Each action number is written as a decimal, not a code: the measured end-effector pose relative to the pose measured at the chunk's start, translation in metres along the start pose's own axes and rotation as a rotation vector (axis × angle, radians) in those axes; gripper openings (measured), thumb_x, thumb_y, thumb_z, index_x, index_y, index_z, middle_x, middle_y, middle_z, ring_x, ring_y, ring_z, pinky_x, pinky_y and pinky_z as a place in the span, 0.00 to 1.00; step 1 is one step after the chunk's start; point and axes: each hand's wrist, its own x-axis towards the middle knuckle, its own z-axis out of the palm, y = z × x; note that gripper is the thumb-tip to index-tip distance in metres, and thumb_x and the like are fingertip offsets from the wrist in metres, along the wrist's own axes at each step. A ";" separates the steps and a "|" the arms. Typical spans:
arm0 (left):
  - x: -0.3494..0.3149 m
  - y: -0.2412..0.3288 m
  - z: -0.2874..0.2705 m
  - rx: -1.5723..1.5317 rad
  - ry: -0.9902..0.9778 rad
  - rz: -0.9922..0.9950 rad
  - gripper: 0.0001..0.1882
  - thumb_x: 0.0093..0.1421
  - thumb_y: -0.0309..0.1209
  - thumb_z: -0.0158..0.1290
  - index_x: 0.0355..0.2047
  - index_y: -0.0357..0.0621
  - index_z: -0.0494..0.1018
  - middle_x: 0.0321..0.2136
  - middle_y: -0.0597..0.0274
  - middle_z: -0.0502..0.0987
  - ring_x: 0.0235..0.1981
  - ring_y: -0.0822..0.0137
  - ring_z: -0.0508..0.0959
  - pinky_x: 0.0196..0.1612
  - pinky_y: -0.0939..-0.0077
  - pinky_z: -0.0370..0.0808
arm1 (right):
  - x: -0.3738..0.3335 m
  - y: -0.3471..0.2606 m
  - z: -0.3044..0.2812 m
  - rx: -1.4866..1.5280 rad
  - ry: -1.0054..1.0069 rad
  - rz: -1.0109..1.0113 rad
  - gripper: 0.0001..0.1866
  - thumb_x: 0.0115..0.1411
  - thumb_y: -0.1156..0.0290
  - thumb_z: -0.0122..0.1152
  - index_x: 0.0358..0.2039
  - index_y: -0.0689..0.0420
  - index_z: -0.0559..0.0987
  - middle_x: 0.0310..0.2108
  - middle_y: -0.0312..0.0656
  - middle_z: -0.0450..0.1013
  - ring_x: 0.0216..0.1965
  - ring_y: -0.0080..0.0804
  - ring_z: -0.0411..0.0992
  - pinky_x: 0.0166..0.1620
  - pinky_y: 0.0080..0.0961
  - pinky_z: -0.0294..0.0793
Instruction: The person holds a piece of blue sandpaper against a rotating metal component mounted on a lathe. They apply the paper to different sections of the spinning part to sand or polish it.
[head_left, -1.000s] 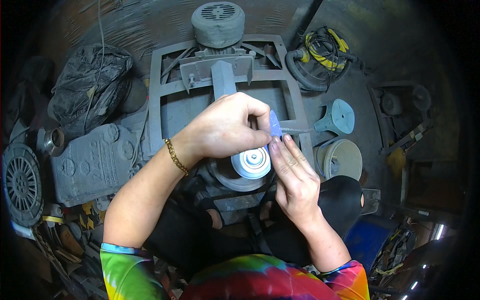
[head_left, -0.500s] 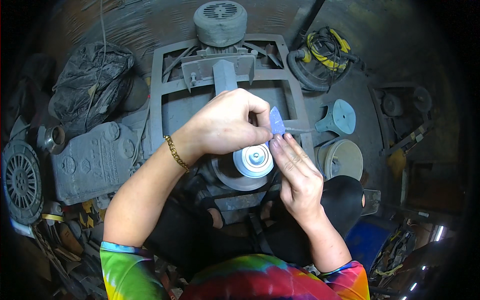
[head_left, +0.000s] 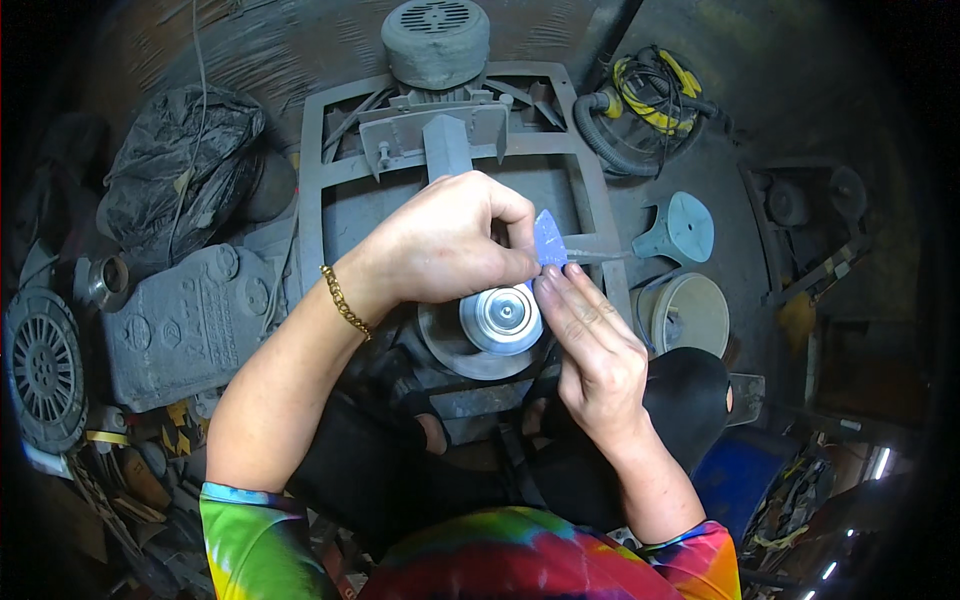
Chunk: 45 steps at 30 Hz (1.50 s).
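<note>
A flat bluish-purple piece with a pointed tip [head_left: 549, 240] stands between my two hands, its tip toward the far side. My left hand [head_left: 463, 242] pinches its left edge between thumb and bent fingers. The fingers of my right hand [head_left: 597, 350] lie together against its lower end from the right. Just below the fingertips is a round, ringed metal hub [head_left: 505, 318] with a small centre bolt. It sits above a wider grey disc [head_left: 445, 350]. The piece's lower end is hidden by my fingers, so whether it touches the hub I cannot tell.
A dusty motor [head_left: 437, 45] stands on a grey metal frame [head_left: 310, 200] ahead. To the right are a light blue stool [head_left: 680, 228], a white bucket [head_left: 692, 315] and a yellow-black vacuum cleaner [head_left: 660, 95]. A dusty engine cover [head_left: 185, 330] and black plastic bag [head_left: 190, 150] lie left.
Both hands keep their hold on the pointed piece and have barely moved. The hub looks less white and more metallic now. The whole view has shifted slightly.
</note>
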 end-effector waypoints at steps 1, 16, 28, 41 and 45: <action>0.000 0.000 0.000 -0.006 -0.002 -0.004 0.02 0.51 0.21 0.59 0.25 0.34 0.78 0.24 0.61 0.81 0.28 0.77 0.77 0.38 0.78 0.75 | 0.000 0.000 0.000 0.000 0.000 0.000 0.29 0.48 0.87 0.55 0.53 0.56 0.80 0.53 0.48 0.76 0.57 0.51 0.73 0.59 0.40 0.73; 0.008 -0.003 -0.002 0.054 -0.041 -0.004 0.03 0.52 0.22 0.61 0.25 0.35 0.78 0.22 0.62 0.80 0.27 0.78 0.76 0.37 0.78 0.74 | 0.001 0.002 0.001 -0.013 0.001 0.013 0.30 0.48 0.87 0.56 0.54 0.56 0.79 0.52 0.48 0.76 0.57 0.51 0.73 0.59 0.40 0.73; 0.010 -0.005 -0.001 0.072 -0.037 0.006 0.03 0.51 0.21 0.61 0.25 0.35 0.78 0.23 0.62 0.81 0.27 0.78 0.77 0.37 0.78 0.74 | -0.002 0.003 0.002 -0.017 0.007 0.019 0.31 0.46 0.87 0.57 0.54 0.55 0.79 0.53 0.48 0.76 0.56 0.50 0.73 0.57 0.39 0.74; 0.011 -0.004 0.001 0.092 -0.048 -0.002 0.02 0.51 0.21 0.60 0.25 0.35 0.79 0.23 0.62 0.81 0.27 0.77 0.77 0.37 0.78 0.74 | -0.004 0.002 0.003 -0.012 0.015 0.027 0.31 0.46 0.87 0.58 0.54 0.56 0.79 0.53 0.48 0.76 0.56 0.50 0.73 0.57 0.39 0.74; 0.012 -0.002 0.001 0.072 -0.047 -0.032 0.02 0.50 0.22 0.60 0.25 0.35 0.79 0.23 0.63 0.81 0.27 0.77 0.77 0.37 0.78 0.74 | -0.004 0.002 0.002 -0.008 0.015 0.038 0.30 0.47 0.87 0.58 0.54 0.56 0.79 0.52 0.49 0.76 0.56 0.50 0.73 0.57 0.39 0.75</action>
